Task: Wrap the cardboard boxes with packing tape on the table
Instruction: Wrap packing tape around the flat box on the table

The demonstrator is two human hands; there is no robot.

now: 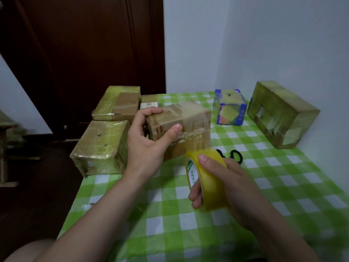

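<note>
A brown cardboard box (190, 121) with clear tape bands across it is held above the table's middle. My left hand (149, 140) grips its left end, fingers over the top and thumb on the near face. My right hand (222, 184) grips a yellow roll of packing tape (205, 178) just in front of the box. A stretch of tape runs from the roll up to the box's near face. The table (188, 233) has a green and white checked cloth.
Two taped boxes (102, 146) (117, 103) sit at the table's left edge, and a smaller one (151, 101) behind. A blue printed box (229, 107) and a large taped box (279, 114) stand at the back right by the wall. Black scissors (234, 155) lie behind the roll.
</note>
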